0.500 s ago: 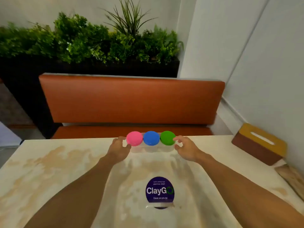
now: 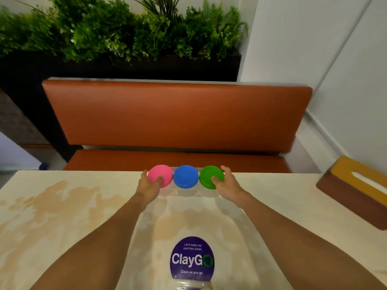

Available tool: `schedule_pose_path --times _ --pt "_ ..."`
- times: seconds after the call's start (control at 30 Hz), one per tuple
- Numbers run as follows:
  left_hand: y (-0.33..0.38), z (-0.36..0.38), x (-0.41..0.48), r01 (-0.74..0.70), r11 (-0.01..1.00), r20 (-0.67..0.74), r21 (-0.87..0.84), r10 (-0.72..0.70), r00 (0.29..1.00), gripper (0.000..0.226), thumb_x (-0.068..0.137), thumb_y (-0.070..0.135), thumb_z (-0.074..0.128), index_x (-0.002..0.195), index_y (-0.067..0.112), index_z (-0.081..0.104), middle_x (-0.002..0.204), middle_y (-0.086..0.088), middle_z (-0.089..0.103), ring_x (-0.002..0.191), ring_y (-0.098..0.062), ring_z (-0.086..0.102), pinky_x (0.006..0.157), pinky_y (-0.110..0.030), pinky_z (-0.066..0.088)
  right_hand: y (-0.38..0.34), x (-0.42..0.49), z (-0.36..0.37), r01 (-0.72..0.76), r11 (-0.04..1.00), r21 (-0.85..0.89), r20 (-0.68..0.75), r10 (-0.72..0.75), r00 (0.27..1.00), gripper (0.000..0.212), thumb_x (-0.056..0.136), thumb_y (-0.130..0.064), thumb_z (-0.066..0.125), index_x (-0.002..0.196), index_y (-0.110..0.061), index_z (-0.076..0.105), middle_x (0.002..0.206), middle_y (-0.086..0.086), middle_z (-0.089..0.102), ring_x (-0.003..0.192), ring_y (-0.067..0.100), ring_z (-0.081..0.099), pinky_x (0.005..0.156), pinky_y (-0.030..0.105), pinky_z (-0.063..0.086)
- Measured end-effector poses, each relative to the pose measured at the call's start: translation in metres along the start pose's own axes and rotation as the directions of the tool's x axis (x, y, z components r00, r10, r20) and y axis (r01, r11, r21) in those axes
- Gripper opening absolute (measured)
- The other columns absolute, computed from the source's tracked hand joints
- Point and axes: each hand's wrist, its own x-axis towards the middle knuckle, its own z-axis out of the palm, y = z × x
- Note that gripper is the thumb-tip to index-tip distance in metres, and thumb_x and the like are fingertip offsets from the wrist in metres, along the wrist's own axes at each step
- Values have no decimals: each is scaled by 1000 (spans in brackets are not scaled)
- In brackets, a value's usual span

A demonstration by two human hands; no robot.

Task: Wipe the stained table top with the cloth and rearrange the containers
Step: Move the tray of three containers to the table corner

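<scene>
At the table's [image 2: 62, 206] far edge, hands grip pink-lidded [image 2: 162, 173] and green-lidded [image 2: 209, 174] containers.

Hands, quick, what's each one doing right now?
Left hand: grips the pink-lidded container.
Right hand: grips the green-lidded container.

Round purple sticker [image 2: 192, 259] lettered "ClayGo", flat on the surface nearer the person than the hands, between the forearms; brown box with mustard-yellow slotted top [image 2: 356, 190], well to the right of the hands; orange-brown padded bench with backrest [image 2: 176, 116], beyond the hands; long black planter of green foliage [image 2: 117, 36], behind the bench; white wall [image 2: 335, 49], right
</scene>
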Motion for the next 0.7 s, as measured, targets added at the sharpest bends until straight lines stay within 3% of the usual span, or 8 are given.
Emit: schedule_pose_path --times 0.13,0.37,0.5,0.57,0.7 --pt "-4 10 3 33 997 -41 -63 -36 999 66 93 27 61 147 18 25 141 -16 38 123 -37 45 99 -54 45 6 8 5 -37 998 43 27 35 999 65 97 -17 55 149 -22 17 142 12 43 124 29 49 100 39 47" --pt "-5 11 -4 68 987 -130 -143 -87 988 64 88 23 68 142 13 36 137 -15 44 109 -29 49 97 -52 49 5 8 6 -13 994 113 -43 18 999 60 93 -10 58 144 -24 28 131 7 50 111 23 52 89 31 48" --pt "-1 3 -16 -1 975 -136 -220 -30 990 65 87 25 69 143 13 37 140 -14 40 114 -29 47 100 -53 46 1 -1 0 29 975 219 -102 -6 995 57 93 -11 57 142 -28 33 128 1 50 115 24 54 97 42 50" --pt "2 -2 -27 -58 978 -97 -199 39 994 73 83 34 72 144 17 35 144 -11 33 122 -30 44 102 -53 44 -2 -11 -6 51 961 272 -128 -17 992 56 94 -13 56 143 -30 34 128 -1 47 117 24 52 99 47 50" --pt "5 -15 -48 -178 977 39 -114 183 982 103 55 58 76 143 32 32 147 -4 29 130 -29 40 105 -51 40 -2 -35 -21 92 936 338 -184 -30 982 57 95 -15 57 145 -30 33 125 -3 43 120 24 51 101 49 48"
